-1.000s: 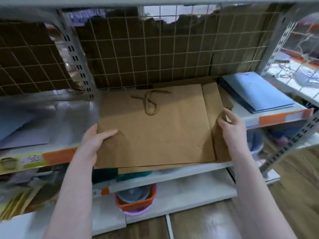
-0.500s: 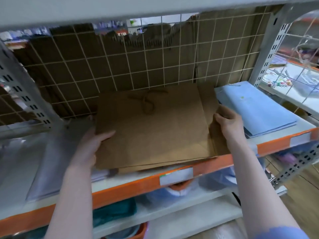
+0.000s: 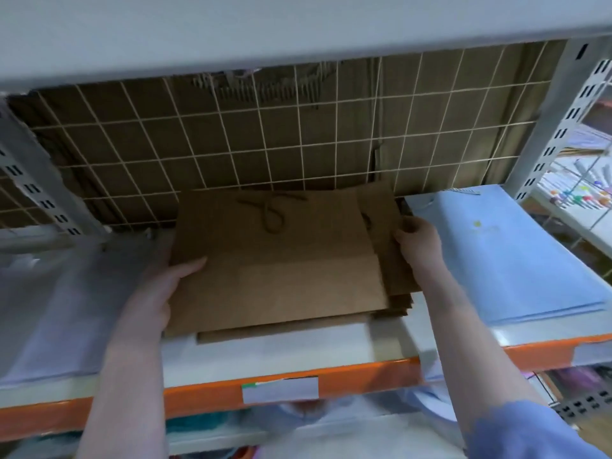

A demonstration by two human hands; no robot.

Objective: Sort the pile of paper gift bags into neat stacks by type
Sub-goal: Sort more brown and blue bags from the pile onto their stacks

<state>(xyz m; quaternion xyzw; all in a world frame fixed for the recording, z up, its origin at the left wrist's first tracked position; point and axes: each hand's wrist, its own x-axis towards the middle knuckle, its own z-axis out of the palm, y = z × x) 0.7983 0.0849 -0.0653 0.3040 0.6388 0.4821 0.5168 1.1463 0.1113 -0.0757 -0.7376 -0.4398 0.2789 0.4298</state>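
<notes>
A person reaches both arms into a store shelf bay, seen from above the hands. Between the hands lies a stack of flat brown paper bags [image 3: 275, 260], resting on the white shelf board [image 3: 298, 349]. The left hand [image 3: 155, 293] grips the stack's left edge near its front corner, thumb laid over the top bag and pointing right, the other fingers hidden beneath. The right hand [image 3: 419, 240] holds the stack's right edge farther back, fingers curled onto the brown paper. The top bag's twisted cord handle [image 3: 270, 213] lies looped on it, beyond both hands.

The stack is uneven: lower bags jut out past the top bag toward the right hand and toward the front edge. In front of the hands, a strip of bare white board separates the stack from the orange shelf lip [image 3: 331, 376] with its pale price label [image 3: 280, 389].

Just right of the right hand sits a pile of pale blue bags [image 3: 516, 260], its near edge almost touching that hand. Left of the left hand lies a blurred pile of clear-wrapped grey-lilac sheets [image 3: 66, 309], close beside the wrist. Beyond the hands, the brown stack nearly reaches a wire grid back panel [image 3: 265, 144] backed with cardboard. The shelf above [image 3: 265, 28] hangs low overhead.
</notes>
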